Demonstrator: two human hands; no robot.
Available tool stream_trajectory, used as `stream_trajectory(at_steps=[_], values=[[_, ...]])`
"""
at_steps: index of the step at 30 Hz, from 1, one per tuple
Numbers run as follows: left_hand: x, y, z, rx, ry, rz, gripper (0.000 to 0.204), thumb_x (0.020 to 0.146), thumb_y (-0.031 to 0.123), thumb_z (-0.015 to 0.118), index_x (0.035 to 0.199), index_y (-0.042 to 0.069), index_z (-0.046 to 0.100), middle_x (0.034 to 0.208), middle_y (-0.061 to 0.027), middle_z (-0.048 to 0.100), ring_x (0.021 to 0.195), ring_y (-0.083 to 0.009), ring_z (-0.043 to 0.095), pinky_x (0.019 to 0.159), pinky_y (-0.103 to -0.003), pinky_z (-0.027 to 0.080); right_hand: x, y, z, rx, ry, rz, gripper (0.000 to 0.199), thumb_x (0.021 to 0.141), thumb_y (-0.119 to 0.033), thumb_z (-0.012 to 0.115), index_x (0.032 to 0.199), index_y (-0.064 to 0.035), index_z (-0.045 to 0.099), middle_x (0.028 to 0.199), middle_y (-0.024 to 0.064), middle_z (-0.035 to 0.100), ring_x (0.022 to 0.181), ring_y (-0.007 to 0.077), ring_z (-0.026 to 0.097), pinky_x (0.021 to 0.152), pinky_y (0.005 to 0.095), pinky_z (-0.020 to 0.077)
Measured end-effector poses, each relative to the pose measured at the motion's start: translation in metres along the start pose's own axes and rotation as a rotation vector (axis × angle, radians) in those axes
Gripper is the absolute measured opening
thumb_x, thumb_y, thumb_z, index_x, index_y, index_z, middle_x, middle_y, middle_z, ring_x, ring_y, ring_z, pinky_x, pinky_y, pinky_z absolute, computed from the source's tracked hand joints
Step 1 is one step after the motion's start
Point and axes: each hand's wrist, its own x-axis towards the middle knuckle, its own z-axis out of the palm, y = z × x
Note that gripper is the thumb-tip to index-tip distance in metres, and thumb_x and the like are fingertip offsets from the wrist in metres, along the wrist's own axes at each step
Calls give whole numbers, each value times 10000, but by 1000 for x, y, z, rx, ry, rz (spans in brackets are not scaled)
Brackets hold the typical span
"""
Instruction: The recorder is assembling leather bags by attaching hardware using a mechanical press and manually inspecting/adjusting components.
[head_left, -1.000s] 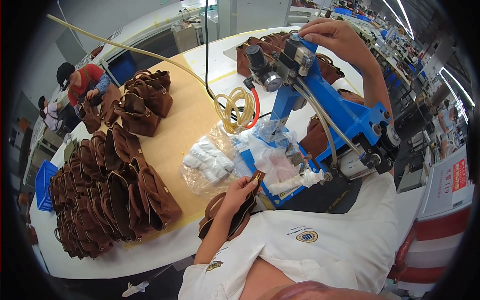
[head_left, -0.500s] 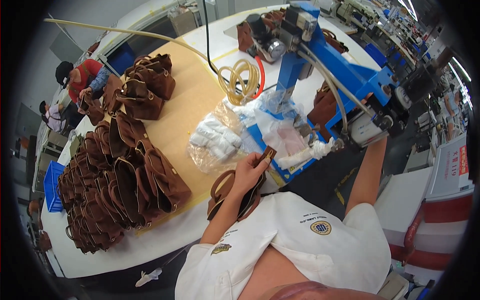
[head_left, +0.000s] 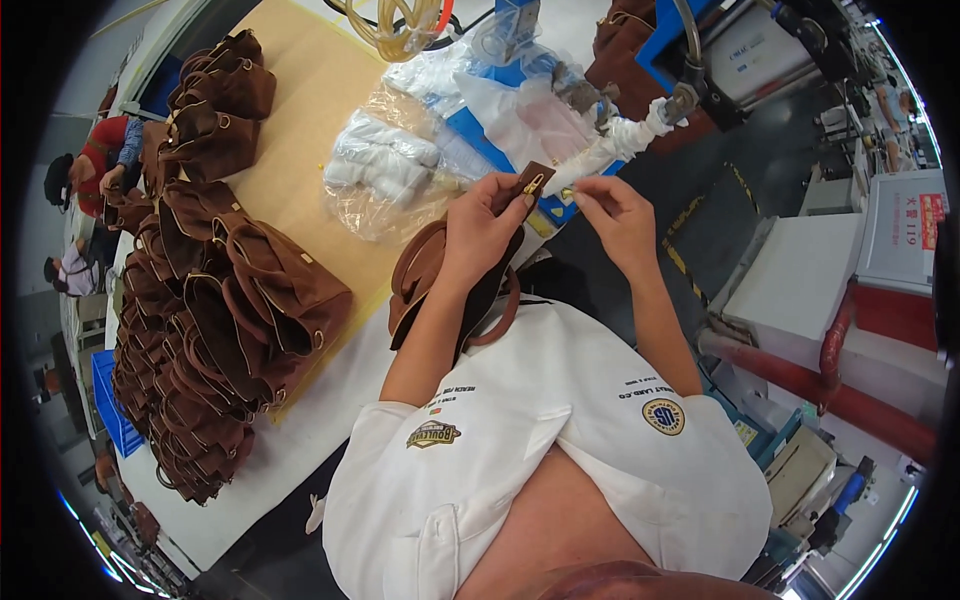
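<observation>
Hands at a brown leather strap, off the front edge of the table

The left hand [head_left: 482, 222] grips a brown leather strap [head_left: 528, 183] with a brass fitting; the right hand [head_left: 612, 216] pinches a small metal piece [head_left: 567, 192] just beside it. Brown bags [head_left: 215, 270] crowd the table's [head_left: 300, 425] left edge, and clear plastic bags [head_left: 395, 170] lie near its front edge.

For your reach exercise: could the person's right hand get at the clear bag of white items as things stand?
Probably yes. The right hand pinches a small metal piece beside the brown strap, and the clear bag lies uncovered on the table just beyond the left hand.
</observation>
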Motion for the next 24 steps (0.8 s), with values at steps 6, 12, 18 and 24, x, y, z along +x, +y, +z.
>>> stream_trajectory(at_steps=[6, 12, 18, 24], values=[[-9, -3, 2, 167, 56, 67, 194, 844, 58, 643, 1014, -32, 617, 871, -60, 692, 790, -71, 632, 707, -218, 497, 2, -20, 24, -403, 128, -623, 113, 794, -13, 684, 906, -25, 670, 865, 42, 660, 775, 96, 618, 677, 228, 485], [-15, 6, -1, 134, 34, 12, 215, 846, 63, 638, 1040, -27, 613, 902, -76, 694, 817, -80, 640, 716, -224, 499, -5, -8, 24, 236, 85, -30, 148, 846, -25, 643, 992, -6, 655, 900, 19, 637, 829, 89, 582, 751, 209, 461], [-46, 42, -18, 213, 112, 182, 260, 848, 52, 624, 1100, -5, 598, 986, -98, 674, 914, -134, 641, 774, -247, 499, -12, 27, 11, 444, -15, 197, 174, 866, -65, 621, 1029, -6, 635, 944, 36, 622, 803, 88, 562, 768, 234, 464], [-92, 63, -92, 584, 361, 226, 495, 807, 178, 701, 1247, 40, 518, 1168, -115, 603, 1128, -225, 553, 960, -350, 414, -27, 59, 8, 941, -742, 382, 70, 851, -40, 606, 917, -19, 596, 847, 37, 569, 801, 121, 568, 816, 307, 496]])
